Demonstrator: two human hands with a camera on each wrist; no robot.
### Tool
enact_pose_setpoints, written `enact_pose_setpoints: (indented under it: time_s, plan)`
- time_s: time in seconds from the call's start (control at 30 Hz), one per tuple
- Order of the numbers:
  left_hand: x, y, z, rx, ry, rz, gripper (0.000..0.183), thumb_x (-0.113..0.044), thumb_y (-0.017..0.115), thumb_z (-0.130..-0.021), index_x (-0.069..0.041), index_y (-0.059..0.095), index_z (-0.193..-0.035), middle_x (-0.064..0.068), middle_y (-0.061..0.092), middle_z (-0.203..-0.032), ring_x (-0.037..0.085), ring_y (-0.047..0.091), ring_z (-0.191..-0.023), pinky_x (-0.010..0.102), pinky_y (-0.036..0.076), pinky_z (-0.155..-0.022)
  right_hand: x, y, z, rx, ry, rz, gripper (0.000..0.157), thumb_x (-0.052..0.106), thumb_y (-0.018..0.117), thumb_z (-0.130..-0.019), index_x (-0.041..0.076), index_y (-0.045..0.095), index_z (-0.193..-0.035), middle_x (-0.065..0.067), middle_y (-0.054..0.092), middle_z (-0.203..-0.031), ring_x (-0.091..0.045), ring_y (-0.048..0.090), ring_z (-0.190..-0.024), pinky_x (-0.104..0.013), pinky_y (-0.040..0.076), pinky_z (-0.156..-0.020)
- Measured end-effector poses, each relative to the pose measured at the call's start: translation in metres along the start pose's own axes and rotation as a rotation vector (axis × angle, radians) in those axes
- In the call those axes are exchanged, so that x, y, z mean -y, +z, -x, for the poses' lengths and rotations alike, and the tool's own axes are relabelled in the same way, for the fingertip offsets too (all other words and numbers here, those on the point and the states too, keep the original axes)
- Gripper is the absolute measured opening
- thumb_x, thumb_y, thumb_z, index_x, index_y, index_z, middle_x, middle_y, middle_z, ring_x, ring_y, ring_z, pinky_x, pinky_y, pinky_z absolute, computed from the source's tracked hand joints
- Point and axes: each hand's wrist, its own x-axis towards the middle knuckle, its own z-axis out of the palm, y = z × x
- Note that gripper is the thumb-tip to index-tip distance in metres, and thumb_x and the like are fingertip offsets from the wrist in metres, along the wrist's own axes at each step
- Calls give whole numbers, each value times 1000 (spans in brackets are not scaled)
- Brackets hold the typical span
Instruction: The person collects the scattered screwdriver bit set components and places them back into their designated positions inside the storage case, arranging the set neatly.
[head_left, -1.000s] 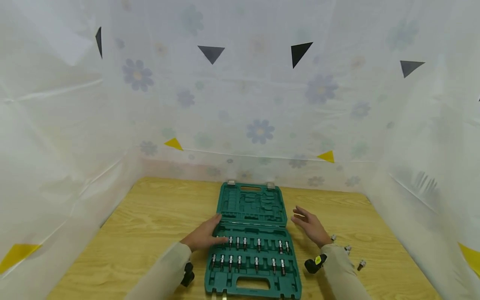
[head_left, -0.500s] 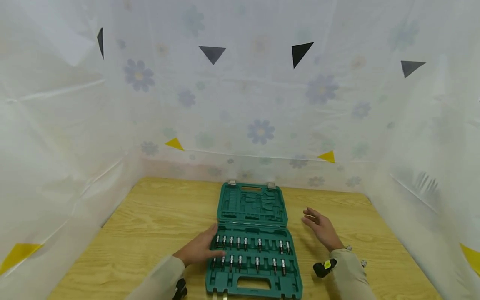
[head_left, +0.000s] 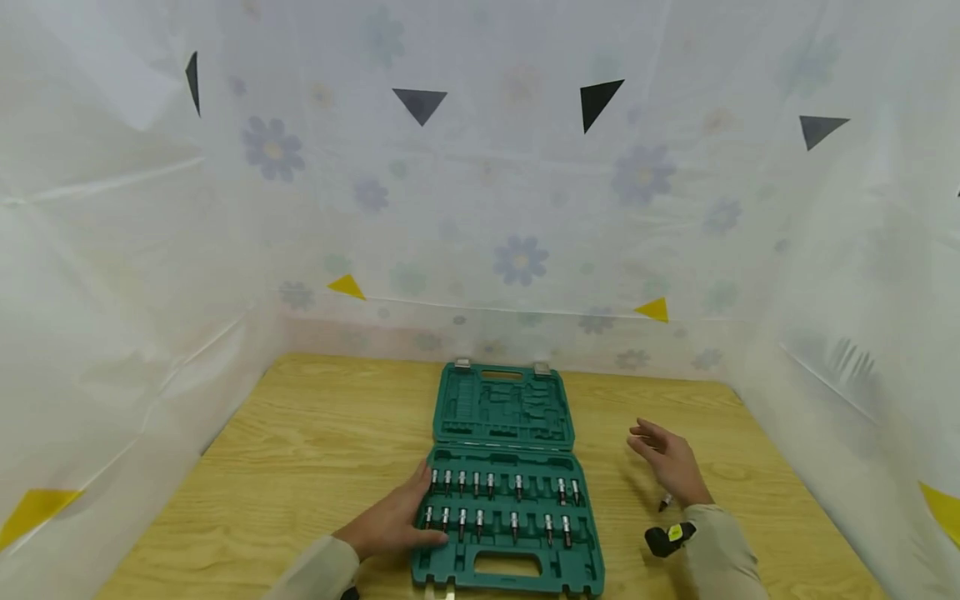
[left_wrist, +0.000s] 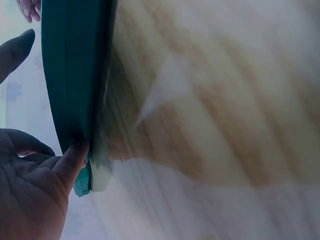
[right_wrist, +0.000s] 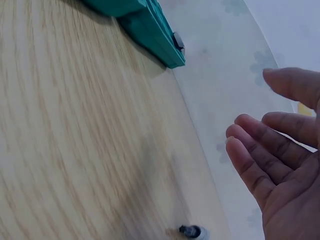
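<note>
A green tool case (head_left: 555, 565) lies unfolded on the table, its lid (head_left: 504, 408) laid back at the far side. Two rows of silver bit sockets (head_left: 519, 487) stand in its near half, with gaps between some of them. My left hand (head_left: 390, 517) rests at the case's left edge, thumb over the top and fingers along the side wall. To the right of the case, my right hand (head_left: 675, 467) hovers over the table with relaxed fingers (right_wrist: 250, 165) and nothing in them. A loose bit socket (head_left: 665, 502) lies by its wrist.
The wood-grain table (head_left: 337, 417) carries the case near its middle. Pale flowered sheeting (head_left: 480, 208) walls in the back and both sides. A metal latch (head_left: 542, 368) sticks up at the lid's far edge. Wrist cameras (head_left: 667, 540) ride on the forearms.
My right hand has moved rightward, away from the case and over the loose bit sockets. My left hand has slid toward me along the case's left edge. The case stays put.
</note>
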Motion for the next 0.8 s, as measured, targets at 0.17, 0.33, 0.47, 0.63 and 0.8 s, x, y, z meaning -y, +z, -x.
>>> enact_pose_setpoints:
  time_s: [0.17,0.33,0.47,0.63,0.8]
  plan:
    - [-1,0,7,34,-8,21,111,-48,72,-84,4,2,-153,23,0,-159,42,14,-143,60,20,-110,-9,-7,5,-43,16,-6,56,29,59,-97,-3,45,-141,-22,60,-123,-9,61,-96,-27,52,-69]
    - [2,0,10,73,-19,9,115,-48,75,-80,3,2,-153,24,-1,-159,41,13,-143,60,21,-110,-18,-11,10,-95,33,12,55,30,62,-96,-2,50,-138,-20,63,-118,7,57,-87,-23,52,-70]
    - [2,1,12,84,-18,-22,116,-49,77,-78,7,6,-152,26,-1,-158,42,14,-143,59,22,-110,-25,-15,16,-156,30,12,49,27,63,-95,-1,54,-134,-20,64,-116,10,56,-86,-16,50,-72]
    - [1,2,14,91,-13,-31,116,-48,77,-78,8,7,-151,27,-1,-157,42,14,-143,59,23,-109,-31,-20,27,-210,82,5,47,28,63,-95,-2,58,-130,-23,61,-119,14,52,-86,-10,47,-71]
    - [2,2,14,94,-28,-24,117,-49,77,-77,7,6,-152,27,-1,-158,42,14,-143,59,22,-110,-32,-31,38,-266,194,47,51,35,63,-94,-2,58,-130,-22,57,-124,16,46,-82,-13,46,-67]
